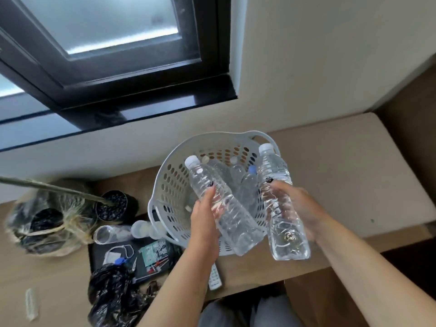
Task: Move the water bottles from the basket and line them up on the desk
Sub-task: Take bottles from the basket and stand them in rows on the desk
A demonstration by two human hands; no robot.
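A white perforated basket (169, 182) stands on the wooden desk (254, 267) below the window. My left hand (203, 220) grips a clear water bottle (226, 208) with a white cap, tilted over the basket. My right hand (297, 204) holds a second clear water bottle (280, 208), nearly upright at the basket's right rim. Several more clear bottles (245, 182) lie inside the basket, one with a blue cap.
Left of the basket are a black pot (113, 204) with a plant stem, a wrapped bundle (44, 220), a glass jar (111, 233), a black plastic bag (111, 289) and a remote (214, 277). A beige cushioned bench (349, 175) lies to the right.
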